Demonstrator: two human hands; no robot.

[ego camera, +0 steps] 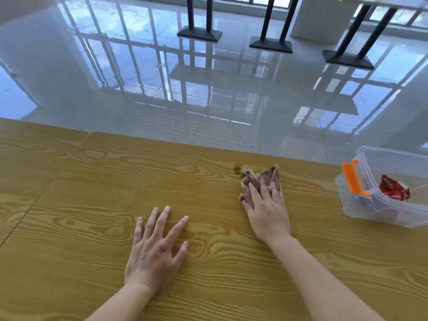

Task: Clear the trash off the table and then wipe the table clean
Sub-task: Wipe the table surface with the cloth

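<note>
Fingers (266,188) flat on brown cloth (268,177) near table (92,181) far edge.

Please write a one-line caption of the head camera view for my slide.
Right hand presses a brown cloth beside a stain on the wooden table; left hand rests flat.

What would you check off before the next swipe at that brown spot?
1. Cloth under right hand: ok, palm pressed flat on it.
2. Spot in the cloth's path: ok, just beyond the cloth's left corner, still there.
3. Left hand bracing: ok, spread flat on the table.
4. Trash off the table: ok, red wrapper is in the bin.
5. Bin clear of the swipe: ok, apart to the right.
6. Cloth damp enough: cannot tell.
</note>
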